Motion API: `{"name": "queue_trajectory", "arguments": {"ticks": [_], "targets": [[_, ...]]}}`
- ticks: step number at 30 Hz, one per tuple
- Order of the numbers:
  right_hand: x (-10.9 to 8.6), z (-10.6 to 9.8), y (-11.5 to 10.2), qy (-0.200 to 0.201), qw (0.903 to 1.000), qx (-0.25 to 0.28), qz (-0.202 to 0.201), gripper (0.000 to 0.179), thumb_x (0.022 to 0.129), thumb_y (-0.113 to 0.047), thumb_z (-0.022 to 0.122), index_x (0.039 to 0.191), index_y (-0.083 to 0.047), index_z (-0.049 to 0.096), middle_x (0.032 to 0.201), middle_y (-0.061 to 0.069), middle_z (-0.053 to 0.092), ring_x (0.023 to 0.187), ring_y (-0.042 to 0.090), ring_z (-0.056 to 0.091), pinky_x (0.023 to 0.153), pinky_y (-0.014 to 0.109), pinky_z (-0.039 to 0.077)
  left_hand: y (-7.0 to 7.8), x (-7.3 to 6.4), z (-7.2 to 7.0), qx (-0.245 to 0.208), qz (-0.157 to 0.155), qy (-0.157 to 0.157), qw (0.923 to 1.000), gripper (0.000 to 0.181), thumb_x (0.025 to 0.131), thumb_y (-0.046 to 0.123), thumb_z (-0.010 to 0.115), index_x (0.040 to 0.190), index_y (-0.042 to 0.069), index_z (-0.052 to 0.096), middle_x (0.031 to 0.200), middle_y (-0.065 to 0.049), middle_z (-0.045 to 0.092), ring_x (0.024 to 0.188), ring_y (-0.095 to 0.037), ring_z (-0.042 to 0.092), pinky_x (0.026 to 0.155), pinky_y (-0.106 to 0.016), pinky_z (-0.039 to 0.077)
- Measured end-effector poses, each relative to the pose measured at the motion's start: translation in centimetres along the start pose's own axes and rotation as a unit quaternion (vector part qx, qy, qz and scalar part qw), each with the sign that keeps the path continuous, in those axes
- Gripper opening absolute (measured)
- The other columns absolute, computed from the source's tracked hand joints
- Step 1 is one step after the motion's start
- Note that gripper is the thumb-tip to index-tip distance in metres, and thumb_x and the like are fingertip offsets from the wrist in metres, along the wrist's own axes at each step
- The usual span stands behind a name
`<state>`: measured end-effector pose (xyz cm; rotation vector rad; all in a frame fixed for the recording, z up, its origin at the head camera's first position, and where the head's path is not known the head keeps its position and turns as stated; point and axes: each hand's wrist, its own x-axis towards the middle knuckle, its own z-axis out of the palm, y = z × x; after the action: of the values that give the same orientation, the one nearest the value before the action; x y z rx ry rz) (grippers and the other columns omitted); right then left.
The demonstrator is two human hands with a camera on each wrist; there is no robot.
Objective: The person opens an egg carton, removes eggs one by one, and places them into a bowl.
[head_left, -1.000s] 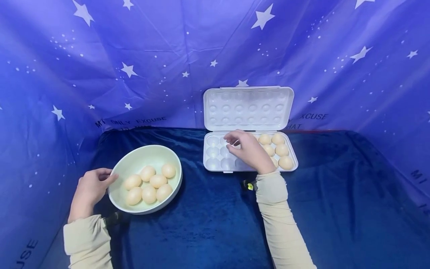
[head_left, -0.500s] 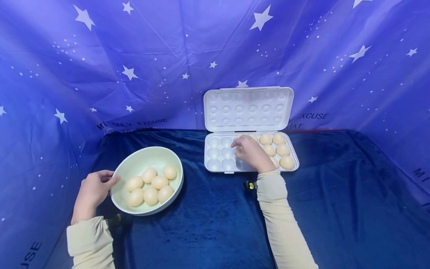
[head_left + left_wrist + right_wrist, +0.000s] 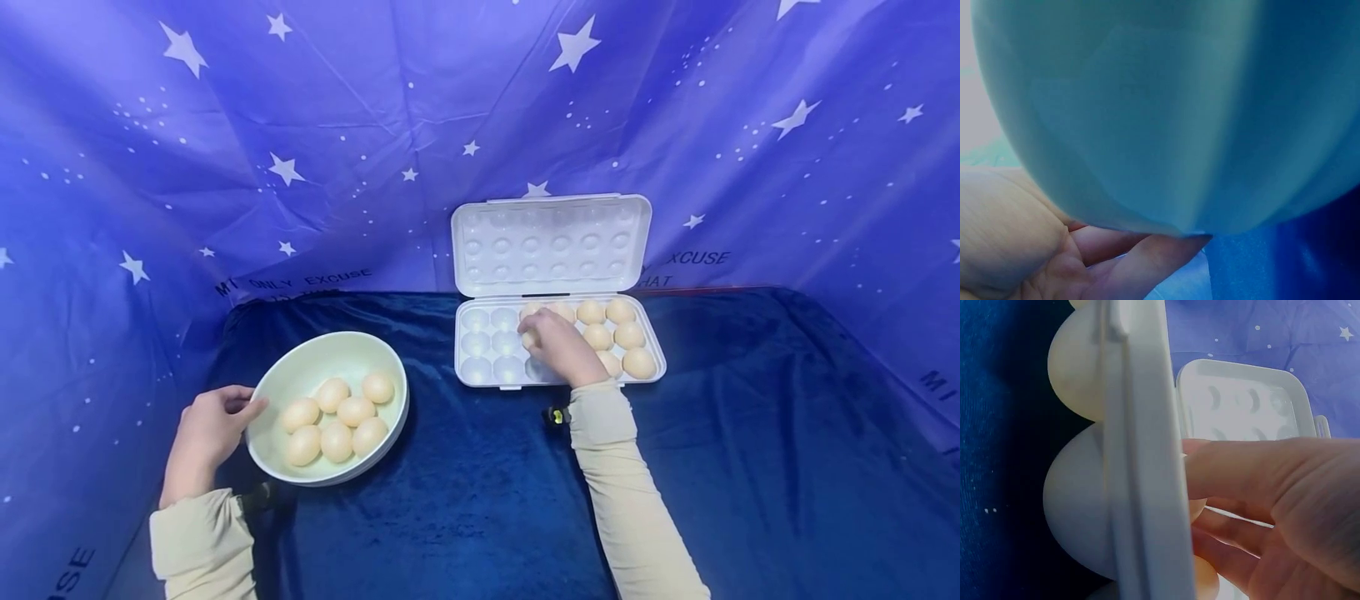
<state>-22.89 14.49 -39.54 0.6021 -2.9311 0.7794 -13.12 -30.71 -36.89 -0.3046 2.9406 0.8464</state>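
My left hand (image 3: 208,429) grips the left rim of the pale green bowl (image 3: 300,358), thumb on the rim. Underneath, its fingers reach the bowl's outside wall in the left wrist view. Several light brown eggs (image 3: 337,442) lie in the bowl. Over the middle of the white egg box (image 3: 517,385), my right hand (image 3: 562,343) pinches an egg (image 3: 1198,510), mostly hidden by the fingers and the box edge. Several eggs (image 3: 628,335) sit in cups on the box's right side. An egg in the back row shows just behind the fingers. Bare cups fill the left columns.
The egg box's lid (image 3: 551,246) stands up behind it, near a blue star-printed cloth (image 3: 405,100). Dark blue velvet (image 3: 450,500) covers the table. A small black strap piece (image 3: 555,417) shows beside the right wrist.
My right hand has moved slightly right and toward the front, and its fingers have come closer together. A back-row egg has come into view behind them. The left hand stays on the bowl.
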Motion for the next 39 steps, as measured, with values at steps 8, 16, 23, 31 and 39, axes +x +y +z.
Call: {"name": "queue_trajectory", "arguments": {"ticks": [8, 16, 23, 31, 39], "targets": [[-0.3, 0.0, -0.1, 0.041, 0.9987, 0.023, 0.019, 0.029, 0.078, 0.003, 0.069, 0.108, 0.005, 0.069, 0.111, 0.022, 0.068, 0.103, 0.038, 0.063, 0.093, 0.049, 0.049, 0.2, 0.0, 0.0, 0.001, 0.001, 0.006, 1.0, 0.043, 0.097, 0.025, 0.062, 0.117, -0.012, 0.063, 0.109, -0.031, 0.068, 0.083, -0.033, 0.067, 0.07, -0.042, 0.054], [-0.5, -0.9, -0.8, 0.093, 0.9939, 0.054, 0.026, 0.031, 0.078, -0.001, 0.074, 0.108, 0.004, 0.07, 0.116, 0.021, 0.068, 0.11, 0.036, 0.062, 0.096, 0.049, 0.047, 0.3, 0.0, 0.1, -0.001, 0.005, 0.009, 1.0, 0.041, 0.097, 0.023, 0.062, 0.116, -0.013, 0.063, 0.105, -0.03, 0.069, 0.076, -0.028, 0.066, 0.061, -0.03, 0.048], [-0.7, -1.3, -1.4, 0.101, 0.9927, 0.062, 0.019, 0.036, 0.079, -0.003, 0.074, 0.113, 0.004, 0.069, 0.117, 0.021, 0.068, 0.101, 0.034, 0.063, 0.091, 0.047, 0.05, 0.4, -0.1, 0.1, 0.0, -0.001, 0.007, 1.0, 0.04, 0.097, 0.022, 0.062, 0.117, -0.013, 0.063, 0.108, -0.031, 0.068, 0.083, -0.034, 0.067, 0.071, -0.043, 0.054], [-0.7, -1.8, -2.8, 0.113, 0.9907, 0.074, 0.011, 0.037, 0.08, -0.005, 0.076, 0.116, 0.003, 0.069, 0.115, 0.019, 0.068, 0.098, 0.033, 0.064, 0.088, 0.046, 0.052, 0.5, -0.1, 0.1, -0.002, -0.008, 0.004, 1.0, 0.04, 0.098, 0.021, 0.061, 0.118, -0.013, 0.062, 0.109, -0.032, 0.068, 0.088, -0.037, 0.067, 0.078, -0.05, 0.054], [-0.9, -1.9, -5.0, 0.128, 0.9889, 0.068, -0.03, 0.034, 0.079, -0.007, 0.078, 0.112, 0.001, 0.071, 0.112, 0.015, 0.07, 0.097, 0.03, 0.066, 0.087, 0.045, 0.052, 0.4, -0.1, 0.2, -0.001, -0.006, 0.008, 1.0, 0.038, 0.097, 0.02, 0.062, 0.117, -0.013, 0.063, 0.106, -0.03, 0.069, 0.085, -0.035, 0.067, 0.075, -0.047, 0.053]]}}
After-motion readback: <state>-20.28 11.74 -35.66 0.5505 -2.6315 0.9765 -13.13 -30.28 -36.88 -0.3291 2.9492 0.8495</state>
